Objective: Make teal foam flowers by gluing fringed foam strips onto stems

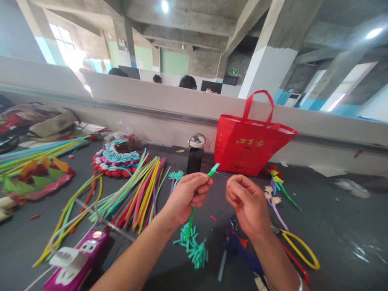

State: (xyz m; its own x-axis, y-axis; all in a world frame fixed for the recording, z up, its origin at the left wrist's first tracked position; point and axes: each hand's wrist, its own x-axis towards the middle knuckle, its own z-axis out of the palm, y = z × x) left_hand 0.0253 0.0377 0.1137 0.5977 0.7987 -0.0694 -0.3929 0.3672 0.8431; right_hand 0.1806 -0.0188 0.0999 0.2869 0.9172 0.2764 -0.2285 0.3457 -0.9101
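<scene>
My left hand (189, 194) is closed around a green pipe-cleaner stem (190, 224) whose teal tip (214, 169) sticks up past my fingers. A teal fringed strip (194, 248) hangs from the stem's lower end onto the dark table (333, 218). My right hand (247, 204) hovers just to the right, fingers curled inward; nothing can be seen in it. Below my right wrist lie a blue glue gun (239, 248) and yellow-handled scissors (300, 248).
A bundle of coloured pipe cleaners (139, 192) lies left of my hands. A red tote bag (250, 141), a phone (195, 160), a round flower wreath (119, 157) and small finished flowers (275, 186) sit further back. A purple-white device (79, 258) is at the lower left. People sit behind the partition.
</scene>
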